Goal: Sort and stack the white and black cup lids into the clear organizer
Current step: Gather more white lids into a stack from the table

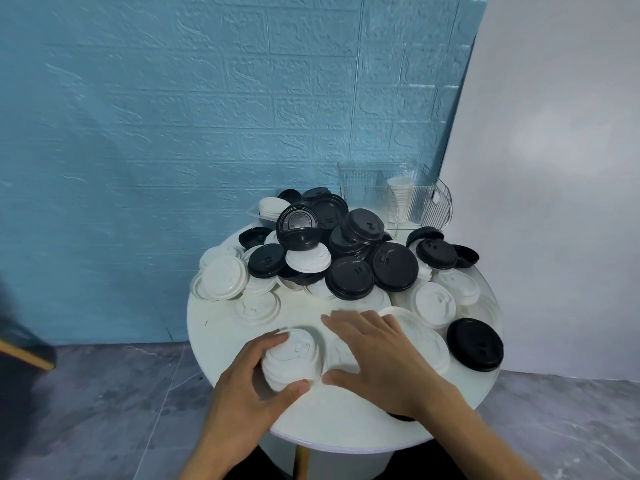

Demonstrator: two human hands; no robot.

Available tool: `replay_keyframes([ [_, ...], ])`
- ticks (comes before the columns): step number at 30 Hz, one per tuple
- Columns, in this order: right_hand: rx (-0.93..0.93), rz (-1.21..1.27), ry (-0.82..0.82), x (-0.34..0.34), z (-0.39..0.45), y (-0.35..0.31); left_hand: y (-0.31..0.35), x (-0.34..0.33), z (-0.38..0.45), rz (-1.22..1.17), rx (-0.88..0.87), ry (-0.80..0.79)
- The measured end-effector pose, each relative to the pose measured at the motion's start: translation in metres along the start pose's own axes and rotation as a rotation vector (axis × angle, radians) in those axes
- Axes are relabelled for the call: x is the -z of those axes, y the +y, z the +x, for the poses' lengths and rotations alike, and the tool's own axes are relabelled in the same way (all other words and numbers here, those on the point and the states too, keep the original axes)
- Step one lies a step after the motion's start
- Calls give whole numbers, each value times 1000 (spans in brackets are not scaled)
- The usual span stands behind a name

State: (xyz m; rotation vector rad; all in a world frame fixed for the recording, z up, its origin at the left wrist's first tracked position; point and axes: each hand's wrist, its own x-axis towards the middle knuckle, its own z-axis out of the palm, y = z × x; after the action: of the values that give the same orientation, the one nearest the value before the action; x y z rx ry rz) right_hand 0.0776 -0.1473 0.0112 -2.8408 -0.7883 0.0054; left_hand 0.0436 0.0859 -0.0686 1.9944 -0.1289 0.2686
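A heap of black lids (pixel 349 277) and white lids (pixel 225 277) covers the far half of a round white table (pixel 221 327). Near the front edge, my left hand (pixel 256 379) grips a short stack of white lids (pixel 294 358), thumb at the near side and fingers at the far side. My right hand (pixel 377 355) lies spread, fingers straight, over white lids (pixel 426 341) just right of that stack. The clear organizer (pixel 415 195) stands at the back right with white lids (pixel 401 195) stacked in one compartment.
A single black lid (pixel 475 344) lies at the table's right edge. A low clear tray (pixel 256 214) holding white lids sits at the back left of the heap. A blue brick-pattern wall is behind, a grey floor below, and a wooden chair leg (pixel 27 356) at the far left.
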Motion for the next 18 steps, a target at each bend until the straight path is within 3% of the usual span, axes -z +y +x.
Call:
replay_keyframes([
  [9, -14, -56, -123, -12, 1, 2, 1, 0, -2, 24, 12, 0],
  [18, -2, 86, 31, -10, 6, 7, 4, -1, -2, 32, -5, 6],
])
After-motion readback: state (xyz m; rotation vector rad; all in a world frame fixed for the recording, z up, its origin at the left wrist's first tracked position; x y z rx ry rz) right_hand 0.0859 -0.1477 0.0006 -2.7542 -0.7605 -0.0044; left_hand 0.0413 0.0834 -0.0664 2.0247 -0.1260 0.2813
